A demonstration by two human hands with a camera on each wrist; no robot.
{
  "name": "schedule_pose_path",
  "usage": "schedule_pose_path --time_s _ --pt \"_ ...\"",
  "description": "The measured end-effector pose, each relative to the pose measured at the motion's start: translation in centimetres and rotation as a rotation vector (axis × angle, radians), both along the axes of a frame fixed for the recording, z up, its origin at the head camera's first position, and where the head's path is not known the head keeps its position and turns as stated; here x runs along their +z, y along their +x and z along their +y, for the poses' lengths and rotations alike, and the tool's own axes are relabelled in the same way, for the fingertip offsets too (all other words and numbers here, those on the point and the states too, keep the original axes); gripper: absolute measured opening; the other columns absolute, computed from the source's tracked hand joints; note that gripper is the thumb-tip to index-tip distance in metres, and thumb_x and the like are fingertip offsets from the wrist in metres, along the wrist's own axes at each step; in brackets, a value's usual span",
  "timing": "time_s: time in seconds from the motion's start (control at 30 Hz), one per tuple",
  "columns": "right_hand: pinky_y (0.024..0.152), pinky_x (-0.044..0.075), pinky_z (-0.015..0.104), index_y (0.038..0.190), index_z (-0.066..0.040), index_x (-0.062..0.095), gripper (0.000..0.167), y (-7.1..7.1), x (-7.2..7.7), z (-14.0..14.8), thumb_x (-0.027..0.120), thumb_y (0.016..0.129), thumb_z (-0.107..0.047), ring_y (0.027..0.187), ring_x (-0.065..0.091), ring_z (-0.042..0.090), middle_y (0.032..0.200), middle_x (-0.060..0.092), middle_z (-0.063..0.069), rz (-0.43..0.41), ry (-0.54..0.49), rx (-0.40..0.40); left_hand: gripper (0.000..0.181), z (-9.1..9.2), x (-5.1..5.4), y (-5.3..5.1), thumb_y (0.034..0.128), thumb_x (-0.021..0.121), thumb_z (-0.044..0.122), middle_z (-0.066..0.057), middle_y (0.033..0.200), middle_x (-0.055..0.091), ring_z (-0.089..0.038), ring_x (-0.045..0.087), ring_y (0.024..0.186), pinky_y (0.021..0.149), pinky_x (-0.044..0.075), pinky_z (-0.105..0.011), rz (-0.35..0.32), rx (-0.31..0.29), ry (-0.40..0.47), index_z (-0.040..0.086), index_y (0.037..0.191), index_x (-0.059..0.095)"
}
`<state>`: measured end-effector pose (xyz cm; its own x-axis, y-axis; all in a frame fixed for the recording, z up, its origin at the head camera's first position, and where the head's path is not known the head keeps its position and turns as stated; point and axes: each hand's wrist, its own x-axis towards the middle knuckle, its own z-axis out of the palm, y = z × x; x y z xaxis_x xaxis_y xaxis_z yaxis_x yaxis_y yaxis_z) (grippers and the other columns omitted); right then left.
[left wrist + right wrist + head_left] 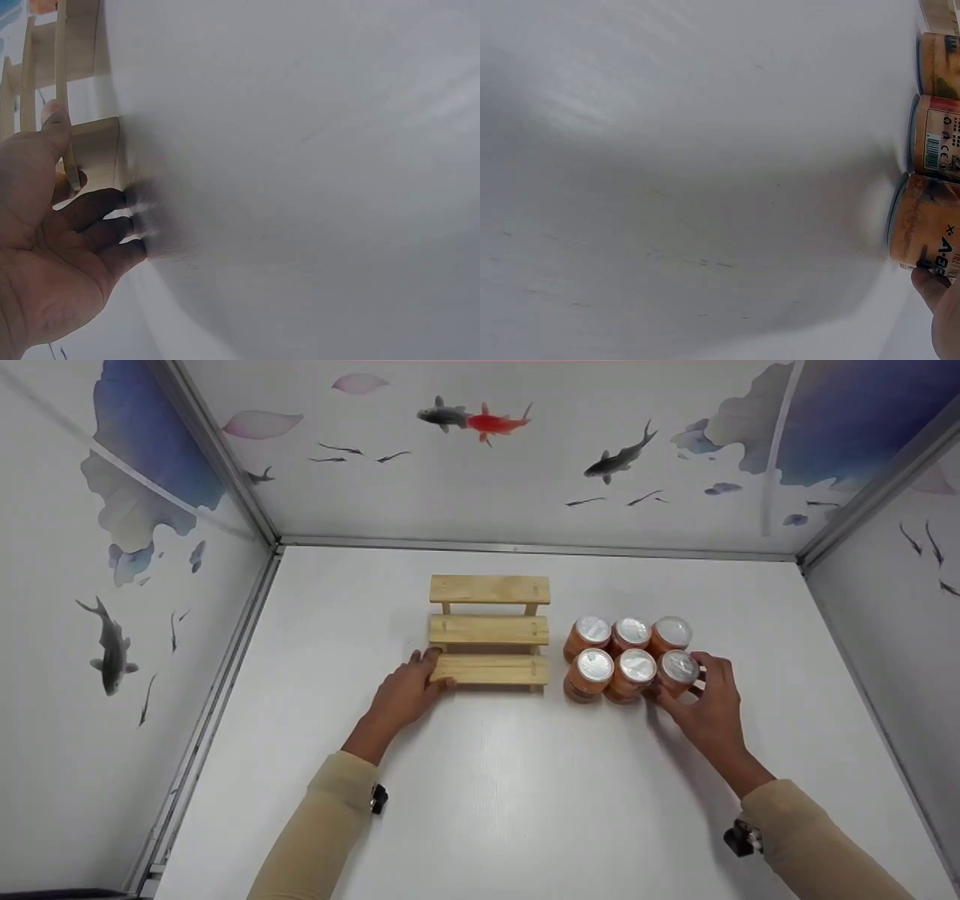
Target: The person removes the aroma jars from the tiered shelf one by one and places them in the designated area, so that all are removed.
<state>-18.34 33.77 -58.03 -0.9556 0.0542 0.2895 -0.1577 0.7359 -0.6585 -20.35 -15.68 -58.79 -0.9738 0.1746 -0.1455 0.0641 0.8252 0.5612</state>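
A three-step wooden stand (489,630) is on the white table. My left hand (406,688) holds the left end of its lowest step. In the left wrist view, the left hand (56,247) has its thumb and index finger about the step's end, the other fingertips close to the tabletop. To the right are several orange jars with silvery lids, upright in two rows. My right hand (709,712) grips the front right jar (677,671) between thumb and fingers. In the right wrist view, a thumb (930,289) presses that jar's printed side (926,225).
Other jars (631,675) stand close against the gripped one, just right of the stand. White panels (517,495) printed with fish and leaves wall the table (480,795) at the back and both sides. Metal rails (540,547) run along the edges.
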Motion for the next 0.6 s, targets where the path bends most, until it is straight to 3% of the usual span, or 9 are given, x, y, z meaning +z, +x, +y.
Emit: schedule_pose_path --time_s 0.07,0.13,0.27,0.33,0.4,0.53,0.6 --pt "0.098 0.063 0.053 0.149 0.001 0.048 0.076 0.0 0.0 0.0 0.092 0.088 -0.006 0.128 0.064 0.039 0.139 0.052 0.021 0.002 0.001 0.003 0.08 0.0 0.0 0.0 0.1096 0.061 0.059 -0.035 0.17 0.041 -0.055 0.055 0.149 0.114 0.052 -0.068 -0.005 -0.001 0.005 0.011 0.17 0.042" --pt "0.098 0.062 0.054 0.15 0.001 0.048 0.076 0.1 0.1 -0.1 0.092 0.088 -0.005 0.128 0.064 0.04 0.139 0.051 0.021 0.006 -0.006 0.012 0.079 -0.1 0.0 0.1 0.1099 0.062 0.058 -0.035 0.171 0.041 -0.055 0.054 0.149 0.114 0.052 -0.069 -0.008 -0.003 0.004 0.011 0.17 0.042" --pt "0.099 0.062 0.026 0.15 0.002 0.048 0.076 0.4 0.1 -0.1 0.091 0.088 -0.003 0.128 0.064 0.041 0.14 0.051 0.022 0.005 -0.025 0.026 0.077 -0.1 -0.1 0.0 0.1103 0.064 0.054 -0.035 0.171 0.041 -0.053 0.052 0.152 0.115 0.051 -0.069 -0.012 -0.007 -0.009 0.011 0.17 0.042" --pt "0.1 0.06 0.022 0.15 0.003 0.047 0.076 0.4 0.1 -0.3 0.091 0.088 -0.003 0.128 0.063 0.042 0.14 0.051 0.022 0.005 -0.033 0.029 0.076 -0.2 0.0 0.0 0.1104 0.064 0.054 -0.034 0.171 0.041 -0.052 0.052 0.152 0.116 0.051 -0.069 -0.015 -0.007 -0.019 0.012 0.17 0.042" --pt "0.101 0.062 0.029 0.15 0.003 0.047 0.076 0.4 0.1 -0.4 0.091 0.089 -0.003 0.129 0.064 0.042 0.139 0.051 0.022 0.005 -0.03 0.025 0.076 -0.2 0.1 -0.1 0.1107 0.064 0.053 -0.034 0.171 0.042 -0.052 0.053 0.152 0.116 0.051 -0.068 -0.02 -0.008 -0.027 0.012 0.17 0.042" --pt "0.101 0.062 0.058 0.152 0.001 0.045 0.078 0.5 -0.1 -0.7 0.091 0.09 -0.006 0.129 0.063 0.042 0.141 0.05 0.022 -0.017 -0.012 0.02 0.077 -0.7 0.4 0.1 0.1096 0.066 0.054 -0.032 0.17 0.043 -0.05 0.053 0.153 0.118 0.05 -0.067 -0.029 -0.012 -0.016 0.013 0.17 0.043" --pt "0.101 0.06 0.063 0.154 0.001 0.042 0.08 0.6 -0.2 -0.8 0.091 0.091 -0.01 0.129 0.061 0.043 0.143 0.049 0.024 -0.036 -0.002 0.028 0.077 -1.2 0.5 0.2 0.1079 0.067 0.057 -0.028 0.17 0.045 -0.047 0.052 0.155 0.121 0.048 -0.065 -0.02 -0.004 0.01 0.014 0.169 0.047"
